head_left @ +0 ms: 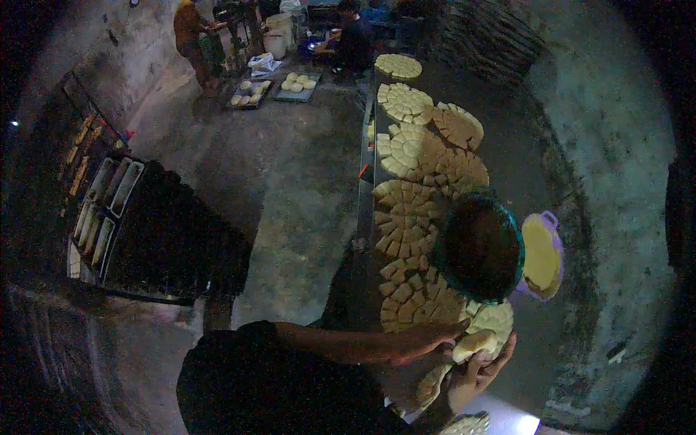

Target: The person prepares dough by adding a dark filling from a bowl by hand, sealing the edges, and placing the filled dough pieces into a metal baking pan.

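Near the front end of the long dark worktop, my left hand (431,342) and my right hand (484,368) meet at a pale piece of dough (471,345), both closed on it. A segmented pale dough round (493,315) lies just beyond my fingers. Up the worktop run brown segmented rounds (406,217) and pale ones (402,141), some touching or overlapping. A large dark bowl with a teal rim (475,246) stands right of the brown rounds, beside a purple tub (554,257) of yellow stuff.
Two trays of dough balls (251,94) (297,86) lie on the floor at the back, near white sacks and buckets (275,43). One person (188,32) stands there, another person (348,40) sits lower. Stacked dark tins (188,225) are at left, dark corrugated racks (486,36) at back right.
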`<action>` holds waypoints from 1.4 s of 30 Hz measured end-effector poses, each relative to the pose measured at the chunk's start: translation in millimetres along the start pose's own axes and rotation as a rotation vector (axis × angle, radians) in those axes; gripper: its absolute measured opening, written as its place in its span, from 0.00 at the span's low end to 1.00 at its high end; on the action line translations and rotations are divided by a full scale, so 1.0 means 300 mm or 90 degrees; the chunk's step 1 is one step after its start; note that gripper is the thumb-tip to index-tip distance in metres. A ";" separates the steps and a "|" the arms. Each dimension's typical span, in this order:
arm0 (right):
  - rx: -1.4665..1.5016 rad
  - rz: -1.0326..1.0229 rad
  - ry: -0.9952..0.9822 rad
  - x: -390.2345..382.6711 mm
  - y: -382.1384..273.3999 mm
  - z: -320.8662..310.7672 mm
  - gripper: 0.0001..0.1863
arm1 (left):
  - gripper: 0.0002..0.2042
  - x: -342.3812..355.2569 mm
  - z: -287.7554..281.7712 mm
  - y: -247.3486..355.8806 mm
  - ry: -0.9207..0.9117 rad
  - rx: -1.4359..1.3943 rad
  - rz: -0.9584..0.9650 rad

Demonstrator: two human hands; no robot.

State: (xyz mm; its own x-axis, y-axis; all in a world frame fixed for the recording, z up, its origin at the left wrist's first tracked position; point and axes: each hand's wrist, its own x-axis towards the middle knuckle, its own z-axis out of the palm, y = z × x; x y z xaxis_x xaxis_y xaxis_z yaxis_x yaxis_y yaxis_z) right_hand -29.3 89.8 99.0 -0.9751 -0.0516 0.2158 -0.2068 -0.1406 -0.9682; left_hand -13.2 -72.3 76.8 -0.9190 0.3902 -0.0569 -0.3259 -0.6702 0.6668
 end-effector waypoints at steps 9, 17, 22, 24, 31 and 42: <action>-0.329 -0.129 -0.035 -0.369 -0.103 -0.311 0.29 | 0.22 -0.241 0.265 -0.209 -0.003 -0.164 0.064; -0.366 -0.247 -0.074 -0.641 -0.244 -0.387 0.13 | 0.22 -0.369 0.392 -0.432 0.022 0.546 0.239; -0.579 -0.404 -0.101 -0.726 -0.337 -0.374 0.07 | 0.20 -0.412 0.447 -0.461 0.025 0.422 0.181; -0.631 -0.421 -0.124 -0.737 -0.369 -0.354 0.11 | 0.18 -0.417 0.447 -0.460 0.042 0.393 0.156; -0.505 -0.342 -0.135 -0.680 -0.424 -0.315 0.06 | 0.13 -0.401 0.395 -0.342 -0.047 0.460 0.049; -0.398 -0.078 -0.075 -0.463 -0.326 -0.193 0.17 | 0.09 -0.280 0.163 -0.210 -0.119 0.383 -0.031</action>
State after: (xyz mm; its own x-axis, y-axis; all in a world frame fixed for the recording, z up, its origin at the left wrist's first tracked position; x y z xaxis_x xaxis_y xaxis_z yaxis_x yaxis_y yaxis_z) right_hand 121.7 168.1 156.4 -0.9333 -0.1853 0.3075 -0.3588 0.4482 -0.8188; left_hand 95.2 -32.0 76.0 -0.8337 0.5523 -0.0034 -0.1347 -0.1975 0.9710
